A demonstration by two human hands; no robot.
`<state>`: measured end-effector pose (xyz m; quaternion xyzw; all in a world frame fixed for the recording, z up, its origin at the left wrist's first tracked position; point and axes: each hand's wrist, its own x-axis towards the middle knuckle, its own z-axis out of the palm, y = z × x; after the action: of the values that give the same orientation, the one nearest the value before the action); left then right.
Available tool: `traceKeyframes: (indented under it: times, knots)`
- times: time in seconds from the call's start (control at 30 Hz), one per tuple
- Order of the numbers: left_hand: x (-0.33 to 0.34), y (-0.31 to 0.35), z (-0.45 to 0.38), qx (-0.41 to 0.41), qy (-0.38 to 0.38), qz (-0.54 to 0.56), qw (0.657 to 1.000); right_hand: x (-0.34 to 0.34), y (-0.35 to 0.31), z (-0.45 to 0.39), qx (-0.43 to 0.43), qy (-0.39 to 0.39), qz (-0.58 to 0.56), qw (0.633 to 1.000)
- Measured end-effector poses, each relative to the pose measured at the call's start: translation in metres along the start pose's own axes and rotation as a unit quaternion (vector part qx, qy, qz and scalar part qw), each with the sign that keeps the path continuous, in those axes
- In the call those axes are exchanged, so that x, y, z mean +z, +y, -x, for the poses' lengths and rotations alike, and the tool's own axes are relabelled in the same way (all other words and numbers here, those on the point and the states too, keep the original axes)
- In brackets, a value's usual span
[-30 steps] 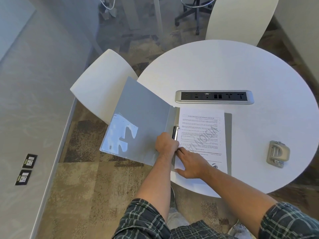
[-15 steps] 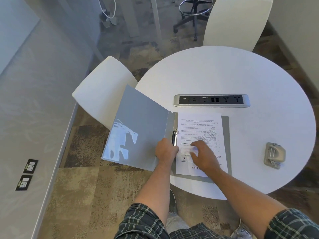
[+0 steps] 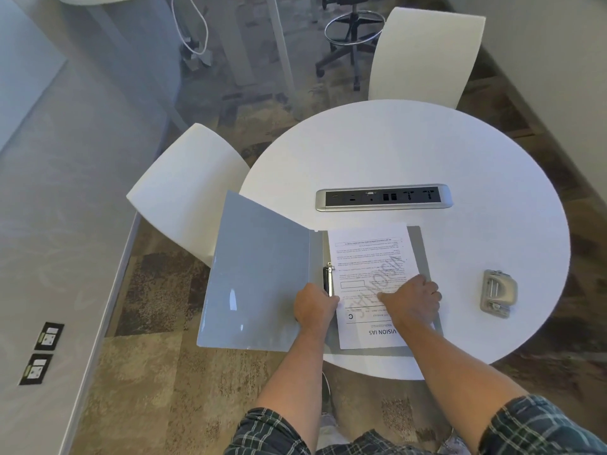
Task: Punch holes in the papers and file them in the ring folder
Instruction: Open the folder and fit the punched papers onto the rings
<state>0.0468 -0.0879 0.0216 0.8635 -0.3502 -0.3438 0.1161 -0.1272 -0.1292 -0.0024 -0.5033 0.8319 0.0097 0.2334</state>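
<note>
a: where's the folder?

b: i see the grey ring folder (image 3: 262, 274) lying open at the near edge of the round white table (image 3: 460, 159), its front cover sticking out past the table's left side over the carpet. the printed paper (image 3: 371, 257) lies on the back cover, just right of the metal ring mechanism (image 3: 328, 279).

a: and the hands?

b: my left hand (image 3: 313, 308) sits at the near end of the ring mechanism, fingers curled around it; the fingertips are hidden from me. my right hand (image 3: 410, 303) lies on the lower half of the paper, fingers bent with the tips pressing on the sheet near its right edge, thumb stretched left across the print. i can't tell if it pinches the edge or only presses.

a: the punch?

b: the grey hole punch (image 3: 497, 293) is on the table well to the right of the folder, untouched. a power strip (image 3: 382, 198) is set in the tabletop beyond the paper.
</note>
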Motion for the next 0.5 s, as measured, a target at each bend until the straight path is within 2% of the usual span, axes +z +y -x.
traceKeyframes:
  times: [0.27,0.4,0.5]
  knots:
    - [0.004,-0.001,0.003,-0.010,-0.003,0.006,1.000,0.002,0.013,0.003,0.010,0.029,0.056,0.998]
    - [0.007,-0.002,0.003,-0.012,-0.002,0.005,1.000,-0.008,0.009,0.001,0.030,-0.004,0.040,0.999]
    - [0.007,-0.002,0.001,-0.013,-0.003,0.005,1.000,-0.008,0.008,-0.004,0.053,-0.041,-0.029,0.997]
